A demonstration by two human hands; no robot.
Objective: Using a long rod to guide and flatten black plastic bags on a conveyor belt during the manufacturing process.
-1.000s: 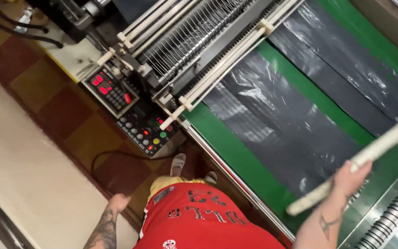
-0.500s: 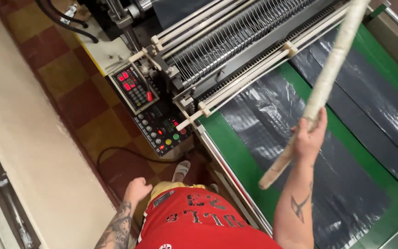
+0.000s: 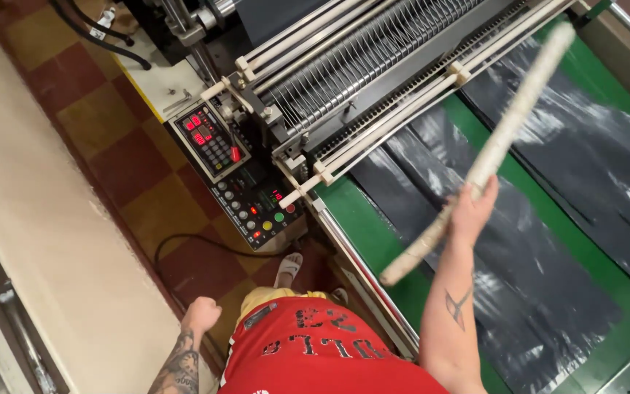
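a long, pale, rough-wrapped cardboard-coloured rod (image 3: pixel 486 155) slants above the green flat machine bed (image 3: pixel 373 233), its upper end toward the far right corner and its lower end hanging over the bed's near edge. your right hand (image 3: pixel 470 211) is wrapped around the rod a little below its middle, fingers closed on it, forearm raised with a small dark tattoo showing near the wrist. under the rod, sheets of glossy black plastic film (image 3: pixel 519 255) lie flat in two lanes on the green bed, wrinkled and catching the light.

your left hand (image 3: pixel 202 316) hangs at your side over the floor, curled into a loose fist and holding nothing, its tattooed forearm just beside your red jersey-style shirt (image 3: pixel 315 354). yellow shorts show below the shirt, and one sandalled foot (image 3: pixel 287 268) rests on the floor next to the machine's frame.

beyond the bed, a row of white horizontal bars and a comb of thin metal wires (image 3: pixel 359 62) cross the machine. at its left corner sit a slanted black control panel with coloured round buttons (image 3: pixel 253 204) and, just above it, a smaller grey keypad with red lit digits (image 3: pixel 209 138). a black cable (image 3: pixel 184 244) loops over the red-and-tan checkered tile floor (image 3: pixel 125 168), and a long beige counter edge (image 3: pixel 45 241) runs along your left.
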